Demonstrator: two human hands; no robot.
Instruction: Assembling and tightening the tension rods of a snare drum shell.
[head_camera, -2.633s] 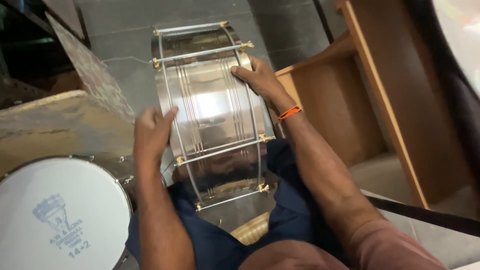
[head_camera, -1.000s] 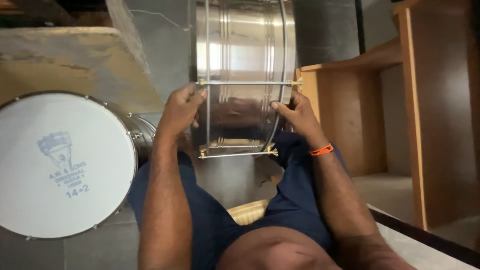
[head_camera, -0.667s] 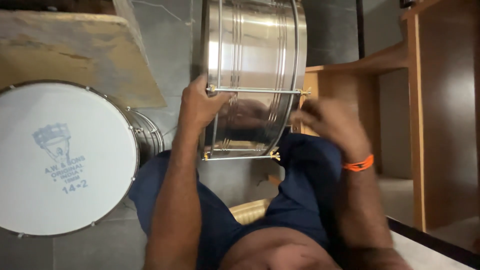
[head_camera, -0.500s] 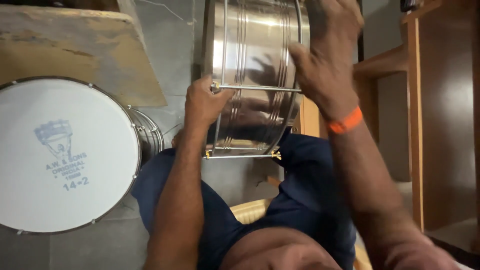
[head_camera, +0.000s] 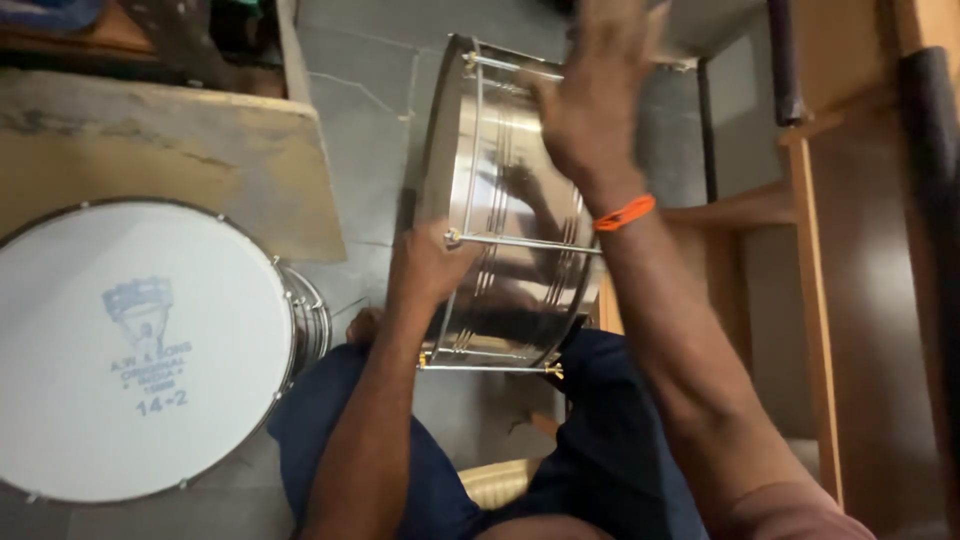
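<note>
- Your left hand (head_camera: 432, 268) grips the near left side of the shiny metal drum shell (head_camera: 505, 215), fingers curled and pressed against the rim where a thin tension rod (head_camera: 525, 243) crosses the shell
- Your right hand (head_camera: 590, 95) is raised over the upper right part of the shell, blurred by motion; its fingers (head_camera: 610, 25) look spread and hold nothing, and you cannot tell whether the palm touches the metal
- An orange band (head_camera: 624, 212) sits on your right wrist
- The drum shell stands on its side between your knees, its lower rim resting at the lap of your dark blue shorts (head_camera: 610, 440), its upper end tilted slightly left and away from you
- The shell's polished wall mirrors your arm; ribbed lines run around it, and a second rod (head_camera: 490, 367) with brass-coloured ends lies along the lower edge
- To your left, well apart from the shell, a finished drum with a white head (head_camera: 130, 345) lies flat, a pale blue printed emblem on its skin and a chrome side (head_camera: 308, 325) showing just beside your left knee
- Behind that drum is a worn wooden board (head_camera: 160, 165), pale and scuffed, lying on the grey stone floor (head_camera: 365, 110)
- To your right stands a piece of brown wooden furniture (head_camera: 850, 300) with an open shelf (head_camera: 735, 205), near your right forearm
- A woven tan seat edge (head_camera: 495, 483) shows between your thighs
</note>
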